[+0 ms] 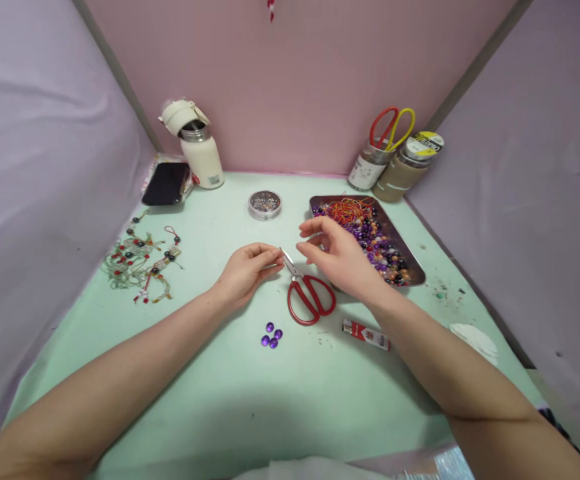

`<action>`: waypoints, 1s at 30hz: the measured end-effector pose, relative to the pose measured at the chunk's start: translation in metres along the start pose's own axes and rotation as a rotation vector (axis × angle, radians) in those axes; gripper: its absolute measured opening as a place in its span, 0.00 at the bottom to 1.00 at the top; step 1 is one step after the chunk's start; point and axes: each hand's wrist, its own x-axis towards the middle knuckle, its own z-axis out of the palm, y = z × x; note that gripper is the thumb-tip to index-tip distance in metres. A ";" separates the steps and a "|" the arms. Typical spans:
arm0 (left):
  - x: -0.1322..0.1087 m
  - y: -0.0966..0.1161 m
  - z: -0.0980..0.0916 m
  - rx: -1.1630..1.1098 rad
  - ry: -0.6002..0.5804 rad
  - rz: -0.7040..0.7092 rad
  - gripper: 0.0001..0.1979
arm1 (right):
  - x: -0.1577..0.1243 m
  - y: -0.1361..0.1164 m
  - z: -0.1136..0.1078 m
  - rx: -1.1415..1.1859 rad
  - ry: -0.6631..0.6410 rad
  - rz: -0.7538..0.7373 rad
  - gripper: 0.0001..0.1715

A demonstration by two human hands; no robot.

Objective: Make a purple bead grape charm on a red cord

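Observation:
My left hand is closed in a pinch over the middle of the table; whatever sits between its fingertips is too small to make out. Just right of those fingertips lie red-handled scissors, blades toward the back. My right hand hovers by the near left side of a metal tray, thumb and fingers apart, with nothing visible in them. Mixed purple, black and orange beads fill the tray, along with a tangle of red and yellow cord. Several purple beads rest in a group nearer me.
A lighter lies beneath my right forearm. Strung bead pieces spread at left, below a phone and an open white bottle. A round clear case and two jars, one holding scissors, stand at the back.

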 end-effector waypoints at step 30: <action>-0.006 -0.016 -0.005 -0.082 0.134 0.045 0.13 | 0.040 -0.001 0.030 -1.133 -0.448 -0.243 0.11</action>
